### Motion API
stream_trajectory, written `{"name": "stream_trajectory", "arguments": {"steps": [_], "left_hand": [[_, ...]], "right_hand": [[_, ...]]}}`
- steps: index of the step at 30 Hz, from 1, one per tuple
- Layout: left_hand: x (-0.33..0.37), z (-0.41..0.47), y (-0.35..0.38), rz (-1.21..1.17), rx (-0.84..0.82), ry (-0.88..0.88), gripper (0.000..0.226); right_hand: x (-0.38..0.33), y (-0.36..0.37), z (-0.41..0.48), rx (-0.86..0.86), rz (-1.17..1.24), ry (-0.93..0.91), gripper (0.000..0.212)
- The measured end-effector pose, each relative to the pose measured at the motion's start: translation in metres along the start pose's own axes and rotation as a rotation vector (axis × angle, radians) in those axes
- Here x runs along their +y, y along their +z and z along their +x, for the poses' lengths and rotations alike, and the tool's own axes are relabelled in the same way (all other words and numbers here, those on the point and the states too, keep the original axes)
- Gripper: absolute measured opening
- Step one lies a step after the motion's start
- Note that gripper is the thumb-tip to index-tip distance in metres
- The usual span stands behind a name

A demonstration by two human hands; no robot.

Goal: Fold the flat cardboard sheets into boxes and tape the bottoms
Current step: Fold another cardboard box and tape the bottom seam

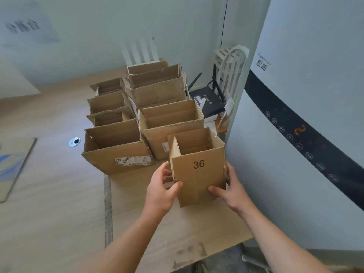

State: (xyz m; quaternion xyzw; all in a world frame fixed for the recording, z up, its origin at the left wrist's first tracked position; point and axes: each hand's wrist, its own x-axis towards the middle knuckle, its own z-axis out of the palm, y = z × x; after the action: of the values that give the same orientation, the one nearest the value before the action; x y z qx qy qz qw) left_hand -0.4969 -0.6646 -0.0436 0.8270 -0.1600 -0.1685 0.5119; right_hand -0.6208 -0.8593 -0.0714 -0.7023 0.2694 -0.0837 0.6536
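A small upright cardboard box marked "36" (198, 174) stands open-topped on a flat cardboard sheet (157, 233) on the floor. My left hand (162, 189) grips its lower left edge, thumb on the front face and fingers round the side. My right hand (229, 187) holds the lower right corner, thumb pressed on the front face. Behind it stand several folded open boxes, the nearest ones a wide box with a shipping label (118, 152) and another box (171, 123) beside it. No tape is in view.
A tall white appliance with a dark control band (305, 115) stands close on the right. A black router (208, 101) and a white rack (232, 67) sit behind the boxes. A round floor fitting (74, 142) and a flat board (13, 168) lie at left.
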Motion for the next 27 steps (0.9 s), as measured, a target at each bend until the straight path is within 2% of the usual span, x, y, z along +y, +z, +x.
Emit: {"name": "stream_trajectory", "arguments": {"steps": [3,6,11,13,17,19,23,27], "left_hand": [[-0.001,-0.002,0.001,0.009,-0.021,0.001,0.063],[-0.002,-0.003,-0.001,0.034,-0.033,0.006,0.060],[-0.001,-0.003,-0.014,0.134,-0.042,0.043,0.057],[-0.002,-0.004,-0.023,0.301,-0.052,0.140,0.055],[-0.001,0.001,-0.040,0.846,-0.057,0.486,0.054],[0.003,0.005,-0.044,1.023,-0.048,0.552,0.054],[0.009,0.008,-0.047,1.169,-0.076,0.511,0.049],[0.008,0.004,-0.047,1.173,-0.145,0.422,0.051]], "right_hand": [[-0.003,-0.005,0.008,-0.031,0.023,0.016,0.105],[-0.007,-0.004,0.013,-0.020,0.039,-0.005,0.088],[-0.004,0.001,0.015,0.007,0.009,0.001,0.084],[-0.003,0.002,0.014,0.009,-0.004,0.000,0.082],[0.001,0.003,0.015,0.015,-0.025,-0.004,0.082],[0.002,0.004,0.016,0.025,-0.027,-0.003,0.081],[0.005,0.007,0.019,0.034,-0.029,0.008,0.084],[0.011,0.010,0.021,0.026,-0.065,0.011,0.087]]}}
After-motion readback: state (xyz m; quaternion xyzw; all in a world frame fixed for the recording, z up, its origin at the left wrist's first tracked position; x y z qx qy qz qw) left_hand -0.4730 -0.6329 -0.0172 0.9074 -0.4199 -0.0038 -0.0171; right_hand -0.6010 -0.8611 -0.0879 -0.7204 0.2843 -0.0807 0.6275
